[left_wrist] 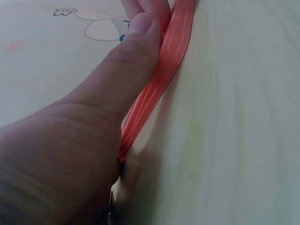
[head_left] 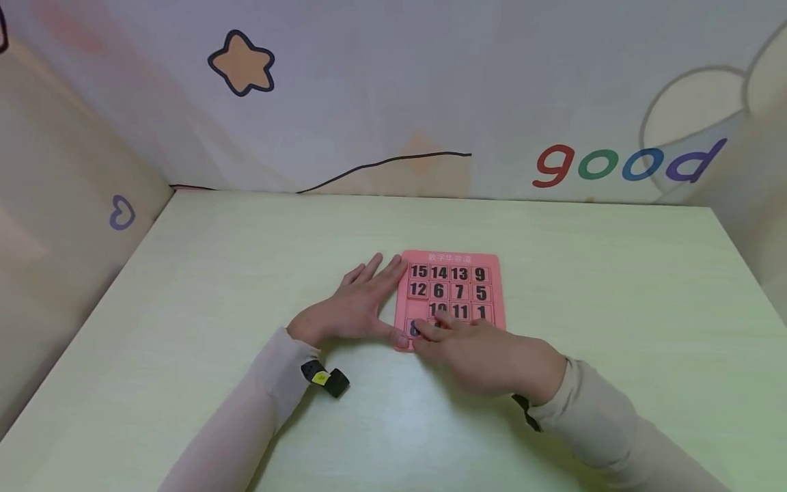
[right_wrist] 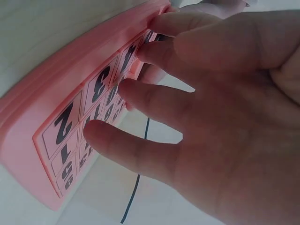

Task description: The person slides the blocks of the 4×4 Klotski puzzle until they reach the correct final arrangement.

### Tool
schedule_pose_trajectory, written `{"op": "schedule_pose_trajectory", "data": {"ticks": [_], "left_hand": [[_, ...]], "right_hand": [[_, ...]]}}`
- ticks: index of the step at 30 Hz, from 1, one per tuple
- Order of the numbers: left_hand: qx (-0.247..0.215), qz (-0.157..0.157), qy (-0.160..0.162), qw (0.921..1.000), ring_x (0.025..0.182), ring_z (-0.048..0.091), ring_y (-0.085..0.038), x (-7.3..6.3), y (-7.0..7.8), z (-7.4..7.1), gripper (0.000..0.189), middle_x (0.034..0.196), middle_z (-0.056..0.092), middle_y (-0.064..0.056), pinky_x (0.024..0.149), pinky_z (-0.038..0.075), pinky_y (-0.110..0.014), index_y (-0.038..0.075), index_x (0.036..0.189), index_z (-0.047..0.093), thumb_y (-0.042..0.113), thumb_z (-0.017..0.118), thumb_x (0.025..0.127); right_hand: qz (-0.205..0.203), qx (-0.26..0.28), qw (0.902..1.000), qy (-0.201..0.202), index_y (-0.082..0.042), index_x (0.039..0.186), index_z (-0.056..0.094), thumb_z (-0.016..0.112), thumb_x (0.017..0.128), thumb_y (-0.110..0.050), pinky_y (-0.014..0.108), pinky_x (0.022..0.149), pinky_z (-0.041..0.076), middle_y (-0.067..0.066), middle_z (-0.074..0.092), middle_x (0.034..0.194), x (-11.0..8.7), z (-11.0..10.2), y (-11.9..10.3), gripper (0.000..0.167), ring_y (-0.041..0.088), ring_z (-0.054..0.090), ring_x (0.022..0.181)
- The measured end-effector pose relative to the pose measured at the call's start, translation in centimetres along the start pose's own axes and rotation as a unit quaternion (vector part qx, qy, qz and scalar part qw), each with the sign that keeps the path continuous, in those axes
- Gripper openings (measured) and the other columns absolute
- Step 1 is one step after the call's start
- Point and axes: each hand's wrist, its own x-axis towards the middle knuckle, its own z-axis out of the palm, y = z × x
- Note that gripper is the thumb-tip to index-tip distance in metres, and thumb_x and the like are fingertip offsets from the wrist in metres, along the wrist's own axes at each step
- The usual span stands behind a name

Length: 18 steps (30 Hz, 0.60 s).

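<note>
A pink sliding number puzzle point(head_left: 499, 273) lies flat on the table, its black-numbered tiles in rows. A bare cell point(head_left: 417, 309) shows at the left of the third row, beside the 10 tile. My left hand point(head_left: 352, 309) rests at the puzzle's left side, fingers straight at the upper edge and thumb at the lower left corner. Over the lower rows reaches my right hand point(head_left: 486, 354), its fingertips at the 8 tile point(head_left: 414, 329). The right wrist view shows its fingers extended above the bottom row, near the 3 tile point(right_wrist: 98, 84) and the 2 tile point(right_wrist: 63, 123).
The pale table point(head_left: 615, 287) surrounds the puzzle. A wall with a star point(head_left: 242, 63) and the coloured word "good" point(head_left: 630, 164) stands behind it. Black straps are on both wrists, the left one point(head_left: 324, 378) with a yellow label.
</note>
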Motion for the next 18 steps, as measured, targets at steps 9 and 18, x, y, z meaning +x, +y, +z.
{"op": "schedule_pose_trajectory", "data": {"ticks": [9, 18], "left_hand": [[-0.004, 0.004, -0.001, 1.0, 0.151, -0.02, -0.021, -0.1, 0.0, -0.2, 0.125, 0.168, -0.008, 0.003, 0.121, -0.009, -0.043, 0.018, 0.164, -0.001, 0.073, 0.071, 0.077], [-0.001, 0.007, -0.001, 1.0, 0.151, -0.02, -0.023, -0.2, 0.0, 0.0, 0.126, 0.169, -0.006, 0.0, 0.121, -0.008, -0.045, 0.015, 0.163, -0.001, 0.071, 0.072, 0.078]], "right_hand": [[0.02, -0.002, 0.9997, 0.01, -0.012, 0.152, 0.048, 0.053, 0.097, 0.003, 0.072, 0.107, 0.028, 0.009, 0.034, 0.162, 0.5, 0.0, -0.1, 0.057, 0.041, 0.02, 0.15], [0.036, -0.002, 0.9989, 0.03, -0.013, 0.152, 0.048, 0.054, 0.1, -0.001, 0.071, 0.109, 0.027, 0.008, 0.034, 0.162, 1.7, 0.2, 1.4, 0.054, 0.041, 0.017, 0.15]]}}
